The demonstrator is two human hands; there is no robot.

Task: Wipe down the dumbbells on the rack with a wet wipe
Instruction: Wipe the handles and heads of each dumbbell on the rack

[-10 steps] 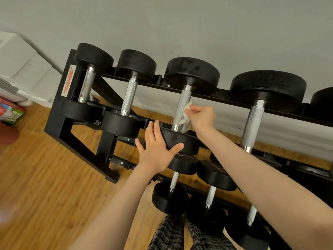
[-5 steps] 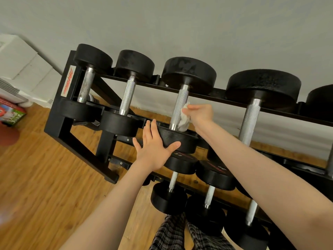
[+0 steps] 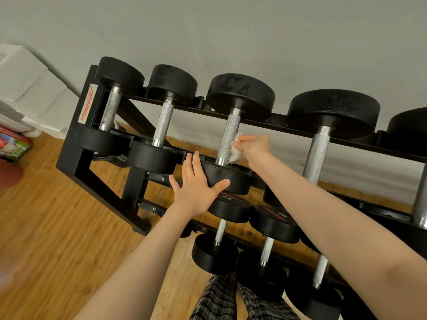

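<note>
A black rack (image 3: 76,165) carries several black dumbbells with knurled steel handles on its top rail. My right hand (image 3: 254,146) pinches a white wet wipe (image 3: 235,148) against the right side of the third dumbbell's handle (image 3: 228,137), low near the front head. My left hand (image 3: 196,188) lies flat with straight fingers on that dumbbell's front head (image 3: 231,179), thumb spread along its rim.
More dumbbells (image 3: 217,250) sit on a lower rail near my plaid trouser legs (image 3: 221,299). A larger dumbbell (image 3: 316,153) stands right of the wiped one. Grey wall behind, wood floor (image 3: 46,227) left, a white appliance (image 3: 20,93) and coloured box (image 3: 13,146) far left.
The wipe and my right hand have slid slightly down the handle toward the front head. My left hand stays flat on the front head.
</note>
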